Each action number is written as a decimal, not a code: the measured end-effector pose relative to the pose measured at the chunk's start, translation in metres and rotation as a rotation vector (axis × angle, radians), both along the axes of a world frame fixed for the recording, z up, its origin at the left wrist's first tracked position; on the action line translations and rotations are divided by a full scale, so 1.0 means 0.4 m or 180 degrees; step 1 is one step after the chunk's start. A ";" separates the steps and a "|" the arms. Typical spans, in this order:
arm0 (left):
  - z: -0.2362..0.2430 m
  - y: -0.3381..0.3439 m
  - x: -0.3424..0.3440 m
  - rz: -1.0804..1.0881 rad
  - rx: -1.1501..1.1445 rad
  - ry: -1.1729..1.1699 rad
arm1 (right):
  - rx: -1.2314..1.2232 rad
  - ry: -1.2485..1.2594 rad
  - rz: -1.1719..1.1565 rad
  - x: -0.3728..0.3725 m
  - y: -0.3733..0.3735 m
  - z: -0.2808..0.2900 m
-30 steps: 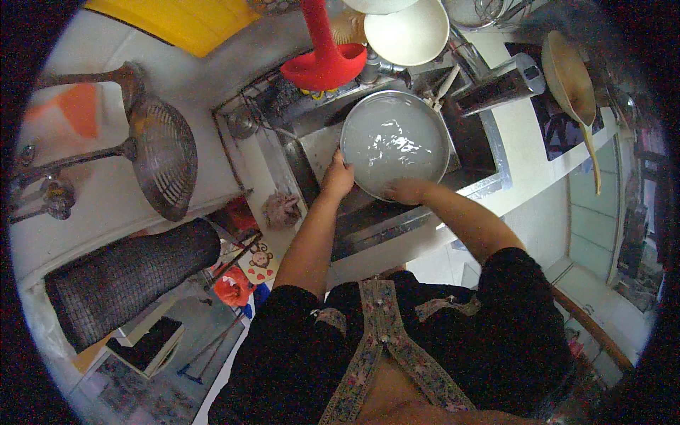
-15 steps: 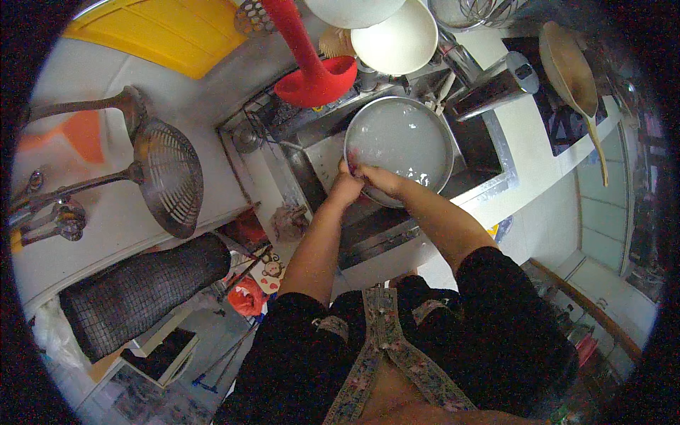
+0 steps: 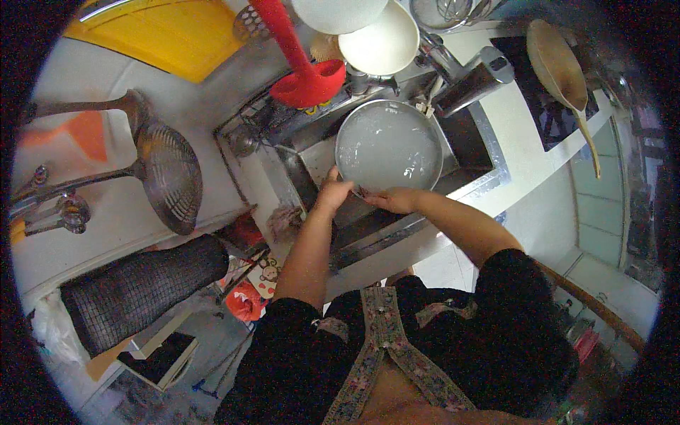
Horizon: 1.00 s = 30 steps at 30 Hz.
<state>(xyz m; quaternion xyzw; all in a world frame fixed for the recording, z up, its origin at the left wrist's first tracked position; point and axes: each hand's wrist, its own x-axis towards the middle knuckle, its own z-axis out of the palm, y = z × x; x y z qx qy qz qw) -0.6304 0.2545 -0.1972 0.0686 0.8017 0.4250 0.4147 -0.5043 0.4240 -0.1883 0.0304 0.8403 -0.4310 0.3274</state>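
A wide round metal pan (image 3: pixel 388 145) is over the sink (image 3: pixel 315 159), its inside grey with bright wet-looking glints. I cannot tell how much liquid it holds. My left hand (image 3: pixel 334 193) grips the pan's near left rim, thumb up along the edge. Close beside it, my right hand (image 3: pixel 395 201) is closed at the near rim, its fingertips pointing toward the left hand. Between the two hands shows a small dark, reddish bit that I cannot make out. The fingers under the pan are hidden.
A red ladle (image 3: pixel 309 83) hangs near the sink's far left, beside white bowls (image 3: pixel 380 39). A tall steel container (image 3: pixel 476 81) stands right of the pan. Skimmers (image 3: pixel 170 177) hang at left; a frying pan (image 3: pixel 559 67) hangs at far right.
My right hand has slid right along the near rim, away from the left hand. My left hand is slightly lower and left, and the pan appears a little farther left.
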 end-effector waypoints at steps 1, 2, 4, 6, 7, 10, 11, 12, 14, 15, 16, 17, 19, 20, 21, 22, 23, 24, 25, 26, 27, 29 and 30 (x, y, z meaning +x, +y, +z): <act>0.015 0.010 0.009 -0.0179 -0.0106 0.1157 | 0.0212 -0.0066 0.0309 0.025 0.039 0.037; 0.031 0.015 0.018 -0.0353 -0.0209 0.2315 | 0.0398 -0.0094 0.0611 0.049 0.076 0.074; 0.053 0.017 0.028 -0.1221 -0.0101 0.3702 | 0.1521 -0.0048 0.1164 0.076 0.152 0.135; 0.058 0.016 0.033 -0.2366 0.0253 0.3983 | 0.2470 0.0177 0.1495 0.075 0.217 0.162; 0.055 0.011 0.032 -0.3089 0.0000 0.3704 | 0.2755 0.0198 0.1772 0.071 0.236 0.161; 0.020 0.026 0.037 -0.3946 -0.0627 0.2896 | 0.2940 0.0226 0.2105 0.057 0.246 0.122; 0.008 0.032 0.040 -0.3963 -0.0561 0.2958 | 0.2771 0.0154 0.1809 0.061 0.227 0.104; -0.001 0.038 0.040 -0.4021 -0.0437 0.2938 | 0.2568 -0.0114 0.1589 0.064 0.214 0.093; -0.004 0.045 0.042 -0.3973 -0.0514 0.2875 | 0.2053 0.0033 0.1203 0.080 0.192 0.093; 0.003 0.050 0.039 -0.3963 -0.0640 0.2793 | 0.1814 -0.0026 0.1040 0.083 0.188 0.104; 0.017 0.052 0.038 -0.4030 -0.0419 0.2869 | 0.1697 0.0043 0.0843 0.090 0.186 0.123; 0.034 0.056 0.043 -0.4118 -0.0298 0.2882 | 0.1579 0.0034 0.0637 0.097 0.187 0.145; 0.076 0.066 0.050 -0.4157 -0.0042 0.2744 | 0.1294 0.0130 0.0133 0.114 0.199 0.197; 0.098 0.074 0.056 -0.4100 0.0086 0.2599 | 0.1128 0.0239 -0.0158 0.127 0.209 0.220; 0.119 0.083 0.061 -0.4067 0.0221 0.2465 | 0.0861 0.0468 -0.0429 0.137 0.219 0.237; 0.138 0.095 0.063 -0.4013 0.0242 0.2479 | 0.0913 0.0496 -0.0783 0.145 0.229 0.248; 0.154 0.107 0.064 -0.4000 0.0268 0.2504 | 0.0853 0.0646 -0.1130 0.154 0.240 0.253; 0.167 0.116 0.065 -0.4023 0.0263 0.2491 | 0.0832 0.0671 -0.1494 0.163 0.250 0.254; 0.179 0.126 0.065 -0.3945 0.0322 0.2384 | 0.0758 0.0862 -0.1836 0.169 0.262 0.251; 0.187 0.135 0.064 -0.3898 0.0343 0.2259 | 0.0497 0.1027 -0.2056 0.175 0.273 0.244; 0.193 0.141 0.063 -0.3832 0.0380 0.2186 | 0.0233 0.1129 -0.2297 0.180 0.285 0.238; 0.200 0.151 0.062 -0.3767 0.0403 0.1972 | 0.0161 0.1209 -0.2506 0.185 0.305 0.225; 0.201 0.155 0.062 -0.3734 0.0375 0.1858 | 0.0027 0.1289 -0.2605 0.187 0.312 0.219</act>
